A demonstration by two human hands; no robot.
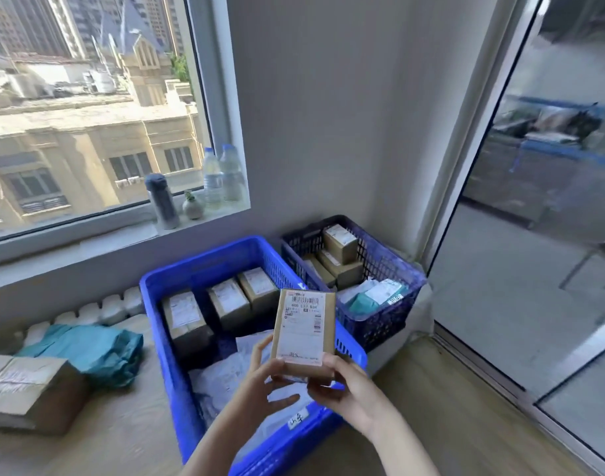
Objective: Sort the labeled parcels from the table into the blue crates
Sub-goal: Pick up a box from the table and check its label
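Note:
I hold a small brown cardboard parcel (304,329) with a white barcode label facing me, upright above the near blue crate (163,334). My left hand (265,383) grips its lower left edge and my right hand (342,386) grips its lower right corner. The near crate holds three labeled brown boxes (227,300) in a row and several white mailer bags (225,376). A darker blue crate (393,266) stands behind it to the right, with brown boxes (340,243) and teal and white bags inside.
A larger taped cardboard box (29,393) and a teal bag (95,348) lie at the left. A white radiator (98,310) runs under the window sill, which carries bottles (222,176), a flask and a small plant. A glass door (541,235) is at the right.

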